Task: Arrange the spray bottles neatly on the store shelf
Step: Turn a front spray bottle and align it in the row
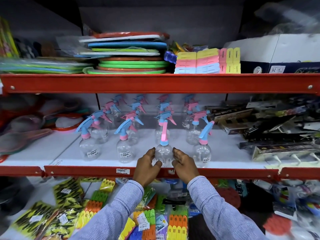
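Clear spray bottles with pink and blue trigger heads stand in several rows on the white middle shelf (52, 153). At the shelf's front edge stands one clear bottle with a pink trigger and a blue collar (164, 151). My left hand (147, 163) cups its left side and my right hand (184, 164) cups its right side, fingers curved against the glassy body. Front-row neighbours are a bottle (123, 149) to the left and a bottle (202, 153) to the right, both with blue triggers. A further bottle (88, 148) stands at the far left of the front row.
Black boxed goods (270, 132) crowd the shelf to the right of the bottles. Pink and red plastic ware (26, 134) lies at the left. A red shelf rail (155, 83) runs overhead, with stacked coloured plates (131, 64) above. Packs of clothes pegs (97, 203) fill the shelf below.
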